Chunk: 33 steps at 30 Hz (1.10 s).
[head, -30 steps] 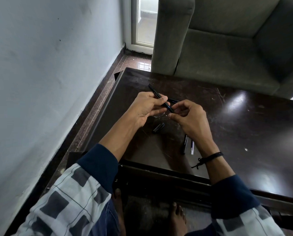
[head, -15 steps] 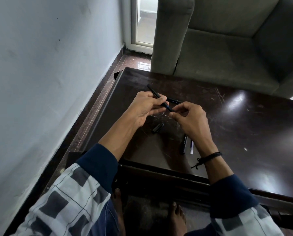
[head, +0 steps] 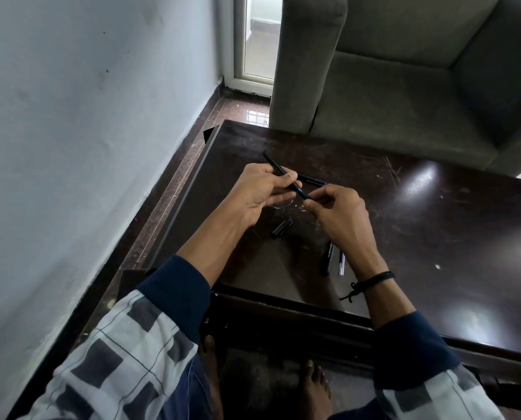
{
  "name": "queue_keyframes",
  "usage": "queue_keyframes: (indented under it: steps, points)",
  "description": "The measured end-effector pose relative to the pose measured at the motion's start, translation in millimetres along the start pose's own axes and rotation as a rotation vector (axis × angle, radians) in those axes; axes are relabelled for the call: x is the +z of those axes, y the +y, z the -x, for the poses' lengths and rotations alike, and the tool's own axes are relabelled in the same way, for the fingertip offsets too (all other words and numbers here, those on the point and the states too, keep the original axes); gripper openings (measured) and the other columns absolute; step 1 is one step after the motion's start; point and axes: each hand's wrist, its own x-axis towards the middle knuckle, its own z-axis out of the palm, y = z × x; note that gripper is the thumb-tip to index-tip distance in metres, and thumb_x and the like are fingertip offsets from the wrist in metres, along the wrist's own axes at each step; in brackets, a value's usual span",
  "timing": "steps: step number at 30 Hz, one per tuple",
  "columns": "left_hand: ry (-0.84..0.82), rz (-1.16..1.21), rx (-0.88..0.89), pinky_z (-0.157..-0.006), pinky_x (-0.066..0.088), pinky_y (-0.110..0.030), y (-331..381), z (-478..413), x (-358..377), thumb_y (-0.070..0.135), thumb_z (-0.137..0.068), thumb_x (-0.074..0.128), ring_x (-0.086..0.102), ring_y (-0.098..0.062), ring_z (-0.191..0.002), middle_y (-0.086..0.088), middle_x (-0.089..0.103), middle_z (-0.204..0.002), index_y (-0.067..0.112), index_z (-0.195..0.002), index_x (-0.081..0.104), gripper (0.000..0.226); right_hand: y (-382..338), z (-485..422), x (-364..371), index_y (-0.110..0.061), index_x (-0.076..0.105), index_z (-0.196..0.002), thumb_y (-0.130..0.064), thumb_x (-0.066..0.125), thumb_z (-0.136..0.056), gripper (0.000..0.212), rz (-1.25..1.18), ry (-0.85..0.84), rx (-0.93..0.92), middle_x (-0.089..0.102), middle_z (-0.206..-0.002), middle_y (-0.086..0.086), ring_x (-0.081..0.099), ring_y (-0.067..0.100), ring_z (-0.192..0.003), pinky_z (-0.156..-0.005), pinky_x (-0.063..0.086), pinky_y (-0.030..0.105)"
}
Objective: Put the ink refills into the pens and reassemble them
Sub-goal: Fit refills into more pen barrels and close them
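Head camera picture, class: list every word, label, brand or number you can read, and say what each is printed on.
Black pen lying on the table below the right hand: pale print runs along its barrel, too small and blurred to read.
Pen barrel held in the left hand: faint marks only, not readable.
No other text is visible.

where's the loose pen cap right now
The cap lies on the table, just below the left hand and left of the right hand.
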Motion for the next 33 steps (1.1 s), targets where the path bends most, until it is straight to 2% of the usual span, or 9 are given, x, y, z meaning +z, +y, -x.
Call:
queue_keyframes:
  steps: [2, 6, 11, 16, 22, 24, 28, 31, 33]
  points:
    - [0.003, 0.003, 0.001, -0.081, 0.063, -0.032, 0.3, -0.4, -0.3, 0.001, -0.093, 0.068, 0.077, -0.025, -0.095, -0.016, 0.077, -0.095, 0.003, -0.099, 0.071, 0.006, -0.3, 0.8, -0.3, -0.025, 0.074, -0.105, -0.028, 0.073, -0.095, 0.010, 0.004, -0.007, -0.014, 0.070, -0.091, -0.008, 0.068, 0.011, -0.086, -0.084, 0.060, 0.041]
    - [0.015, 0.004, 0.005, -0.080, 0.063, -0.031, 1.2, -0.5, -1.2, 0.001, -0.093, 0.068, 0.076, -0.025, -0.096, -0.019, 0.077, -0.099, 0.000, -0.103, 0.071, 0.010, -0.3, 1.1, 0.1, -0.025, 0.071, -0.107, -0.033, 0.081, -0.087, 0.023, -0.009, 0.017, -0.014, 0.068, -0.091, -0.011, 0.067, 0.008, -0.085, -0.080, 0.060, 0.037]
    - [0.015, -0.002, 0.003, -0.078, 0.063, -0.031, 0.2, -0.8, 0.5, 0.001, -0.093, 0.068, 0.076, -0.025, -0.095, -0.017, 0.077, -0.095, 0.002, -0.098, 0.072, 0.006, 1.9, -1.0, -0.1, -0.024, 0.074, -0.101, -0.031, 0.074, -0.094, 0.010, 0.021, 0.018, 0.023, 0.070, -0.091, -0.009, 0.068, 0.009, -0.085, -0.081, 0.060, 0.039]
    - [0.019, 0.002, 0.004, -0.078, 0.062, -0.030, 0.5, -0.7, -0.7, 0.001, -0.093, 0.068, 0.077, -0.025, -0.094, -0.018, 0.077, -0.096, 0.001, -0.100, 0.072, 0.008, 0.7, -0.3, 0.7, -0.026, 0.071, -0.105, -0.038, 0.080, -0.088, 0.022, 0.029, 0.016, 0.000, 0.068, -0.091, -0.012, 0.066, 0.006, -0.085, -0.074, 0.056, 0.031]
    - [0.018, -0.013, 0.004, -0.079, 0.063, -0.030, -0.3, 0.0, 1.3, 0.001, -0.093, 0.068, 0.076, -0.025, -0.095, -0.017, 0.077, -0.097, 0.002, -0.100, 0.071, 0.008, 3.0, -1.2, 1.6, -0.024, 0.074, -0.101, -0.032, 0.073, -0.094, 0.010, 0.056, 0.025, 0.015, 0.070, -0.091, -0.009, 0.068, 0.010, -0.085, -0.076, 0.059, 0.035]
    - [0.023, -0.008, 0.003, -0.078, 0.063, -0.030, 0.0, -0.5, 1.1, 0.002, -0.093, 0.068, 0.076, -0.025, -0.095, -0.018, 0.077, -0.097, 0.001, -0.101, 0.071, 0.009, 2.0, -0.7, 2.2, -0.024, 0.074, -0.105, -0.034, 0.072, -0.095, 0.015, 0.047, 0.014, 0.007, 0.070, -0.093, -0.009, 0.068, 0.010, -0.086, -0.077, 0.060, 0.036]
    - [0.025, -0.003, 0.005, -0.077, 0.062, -0.029, 0.0, -0.5, 0.3, 0.002, -0.093, 0.068, 0.076, -0.025, -0.094, -0.017, 0.077, -0.094, 0.001, -0.100, 0.071, 0.007, 0.7, 0.1, 1.4, -0.027, 0.070, -0.105, -0.038, 0.083, -0.084, 0.028, 0.027, 0.037, -0.008, 0.067, -0.088, -0.012, 0.066, 0.006, -0.083, -0.074, 0.058, 0.034]
    - [0.022, -0.009, 0.002, -0.079, 0.063, -0.031, -0.3, -0.5, 1.1, 0.001, -0.093, 0.068, 0.076, -0.025, -0.095, -0.016, 0.077, -0.095, 0.001, -0.101, 0.071, 0.009, 2.2, -0.3, 0.3, -0.027, 0.070, -0.100, -0.032, 0.082, -0.086, 0.019, 0.052, 0.041, 0.014, 0.067, -0.088, -0.012, 0.067, 0.008, -0.083, -0.076, 0.060, 0.038]
    - [0.020, -0.005, 0.000, -0.080, 0.063, -0.031, -0.5, -0.7, 1.5, 0.001, -0.093, 0.068, 0.076, -0.025, -0.095, -0.017, 0.077, -0.096, 0.000, -0.103, 0.071, 0.010, 2.3, -0.7, 0.2, -0.026, 0.073, -0.101, -0.030, 0.078, -0.091, 0.012, 0.056, 0.035, 0.020, 0.067, -0.090, -0.011, 0.068, 0.010, -0.085, -0.075, 0.059, 0.036]
